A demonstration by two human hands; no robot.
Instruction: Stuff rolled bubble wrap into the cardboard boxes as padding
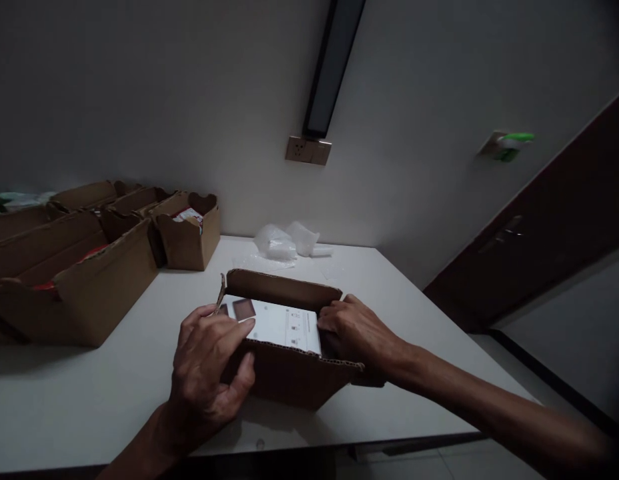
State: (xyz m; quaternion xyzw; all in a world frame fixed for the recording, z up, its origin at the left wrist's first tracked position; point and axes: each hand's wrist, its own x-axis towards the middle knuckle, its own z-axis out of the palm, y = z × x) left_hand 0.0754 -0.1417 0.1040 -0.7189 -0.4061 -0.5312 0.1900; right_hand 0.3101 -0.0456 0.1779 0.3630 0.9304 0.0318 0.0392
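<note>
Cardboard box (289, 373) between left hand (209, 373) and right hand (357, 333), fingers curled over rims.

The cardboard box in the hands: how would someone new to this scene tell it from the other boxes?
Start at the white table; open cardboard boxes line its left side. The cardboard box sits alone at the near edge, held between the left hand and right hand. Only it shows a white printed sheet inside.

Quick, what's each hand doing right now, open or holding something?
Left hand: closed on the small open brown cardboard box, at its near left corner.
Right hand: closed on the same box's right end.
</note>
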